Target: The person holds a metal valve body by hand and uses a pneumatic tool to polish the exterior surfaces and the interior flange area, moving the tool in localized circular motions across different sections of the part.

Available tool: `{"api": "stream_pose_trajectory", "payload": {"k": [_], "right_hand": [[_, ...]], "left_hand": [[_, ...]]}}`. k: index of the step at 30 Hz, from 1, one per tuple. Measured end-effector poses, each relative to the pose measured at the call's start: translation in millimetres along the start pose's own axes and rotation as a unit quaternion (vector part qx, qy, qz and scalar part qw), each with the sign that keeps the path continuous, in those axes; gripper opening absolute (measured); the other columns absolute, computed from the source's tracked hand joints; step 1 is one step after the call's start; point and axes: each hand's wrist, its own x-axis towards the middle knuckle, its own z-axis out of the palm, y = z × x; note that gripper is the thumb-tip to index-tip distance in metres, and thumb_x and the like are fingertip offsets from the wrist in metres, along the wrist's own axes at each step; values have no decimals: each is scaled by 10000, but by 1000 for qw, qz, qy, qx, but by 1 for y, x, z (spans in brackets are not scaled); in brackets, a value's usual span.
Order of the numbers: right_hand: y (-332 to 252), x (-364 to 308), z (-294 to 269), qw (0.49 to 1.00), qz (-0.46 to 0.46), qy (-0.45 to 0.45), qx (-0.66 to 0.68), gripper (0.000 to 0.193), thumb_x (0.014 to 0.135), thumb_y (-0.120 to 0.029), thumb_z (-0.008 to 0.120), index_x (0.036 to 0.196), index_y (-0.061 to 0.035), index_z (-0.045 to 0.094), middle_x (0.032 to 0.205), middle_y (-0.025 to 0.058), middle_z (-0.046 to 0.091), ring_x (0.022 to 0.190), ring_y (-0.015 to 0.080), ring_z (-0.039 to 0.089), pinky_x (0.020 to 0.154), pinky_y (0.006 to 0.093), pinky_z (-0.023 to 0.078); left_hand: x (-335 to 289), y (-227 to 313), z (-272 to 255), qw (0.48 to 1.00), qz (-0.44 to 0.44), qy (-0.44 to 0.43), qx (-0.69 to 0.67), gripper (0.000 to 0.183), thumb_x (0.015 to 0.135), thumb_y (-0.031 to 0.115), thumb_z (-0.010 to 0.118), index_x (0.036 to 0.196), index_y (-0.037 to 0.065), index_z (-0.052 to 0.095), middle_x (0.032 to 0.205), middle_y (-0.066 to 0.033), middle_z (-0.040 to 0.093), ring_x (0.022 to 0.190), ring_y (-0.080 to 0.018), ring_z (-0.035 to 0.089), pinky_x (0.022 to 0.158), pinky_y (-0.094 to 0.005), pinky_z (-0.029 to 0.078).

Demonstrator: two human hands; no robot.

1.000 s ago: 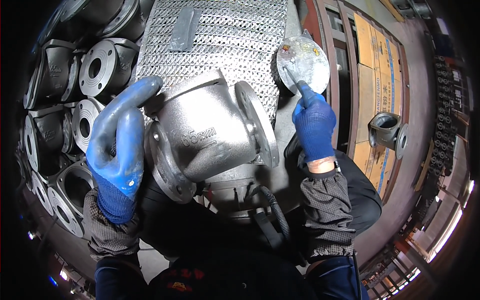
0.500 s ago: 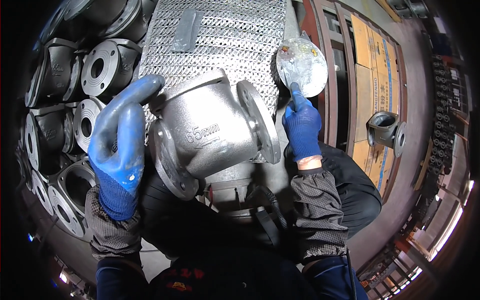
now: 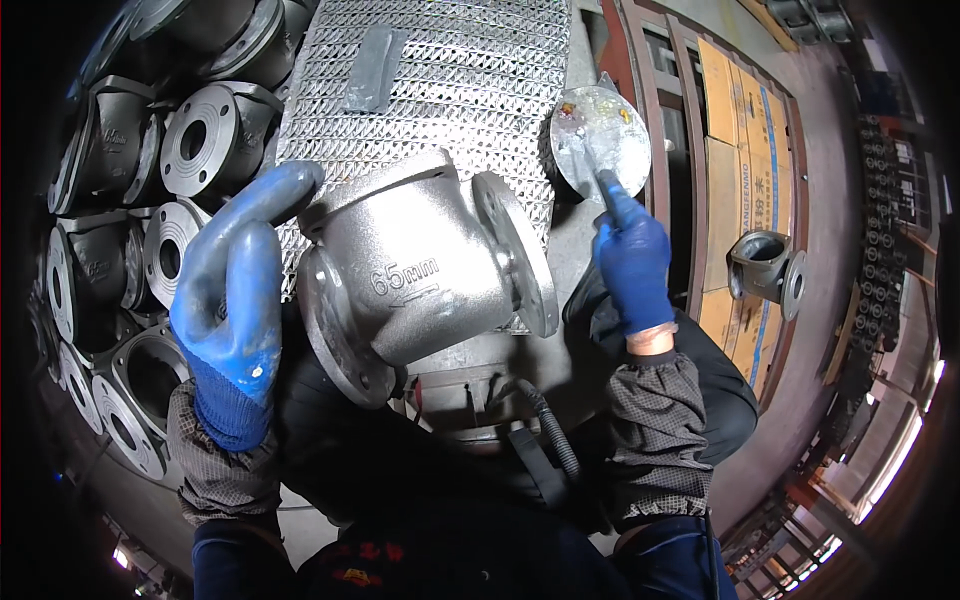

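Observation:
A grey cast-metal valve body (image 3: 415,260) with flanged ends sits tilted in front of me, at the near edge of a ridged metal-mesh work surface (image 3: 450,75). My left hand (image 3: 235,270), in a blue coated glove, is beside its left flange. The fingers are bent and apart; the longest fingertip reaches the flange's upper corner, though contact cannot be made out. To the right, my gloved right hand (image 3: 635,255) is closed round a thin flat tool like a putty knife (image 3: 590,158). Its tip lies over a round metal plate (image 3: 625,135) smeared with grey paste and coloured spots.
More flanged castings (image 3: 205,140) are stacked at the left. A grey flat strip (image 3: 375,70) lies on the mesh. Cardboard (image 3: 725,180) in a brown metal frame stands at the right, with another casting (image 3: 765,265) by it. A black ribbed hose (image 3: 550,425) runs below the valve body.
My right hand has moved right and slightly down, drawing the tool across the plate. My left hand stays beside the flange, and the valve body looks almost unmoved.

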Motion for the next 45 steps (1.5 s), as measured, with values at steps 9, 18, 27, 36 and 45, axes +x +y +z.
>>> {"api": "stream_pose_trajectory", "payload": {"k": [9, 18, 27, 36, 45], "right_hand": [[-6, 48, -16, 990, -78, 19, -117, 400, 822, -68, 561, 1182, -218, 650, 947, 161, 655, 811, 321, 649, 717, 400, 518], [0, 67, -10, 984, -95, 25, -148, 361, 787, -99, 574, 1118, -192, 684, 972, 151, 675, 823, 310, 665, 724, 403, 531], [-5, 72, -5, 983, -81, 11, -162, 358, 788, -100, 562, 1118, -179, 679, 940, 152, 678, 814, 320, 667, 715, 415, 533], [-3, 74, -4, 978, -92, 27, -184, 385, 816, -105, 538, 1151, -244, 671, 926, 142, 674, 775, 307, 659, 696, 395, 533], [-4, 73, -5, 980, -67, 36, -182, 390, 818, -117, 542, 1159, -260, 667, 968, 136, 669, 792, 302, 660, 711, 397, 532]], "left_hand": [[4, -7, -4, 1000, -11, -13, -9, 446, 981, 246, 419, 1205, -117, 549, 1181, -230, 611, 1094, -298, 604, 999, -386, 436], [3, -9, -3, 999, -27, -1, 17, 484, 994, 269, 357, 1202, -126, 543, 1201, -249, 592, 1129, -315, 584, 1030, -389, 412], [3, -9, -3, 1000, -4, -12, 20, 400, 1003, 177, 349, 1208, -108, 540, 1215, -242, 579, 1140, -308, 578, 1014, -385, 448], [5, -7, -3, 1000, -2, -12, 13, 399, 1004, 175, 346, 1201, -108, 546, 1211, -241, 583, 1124, -304, 587, 1005, -384, 452], [3, -8, -5, 1000, -5, -12, 6, 382, 1001, 154, 354, 1197, -114, 544, 1211, -243, 583, 1127, -300, 588, 1014, -380, 447]]}}
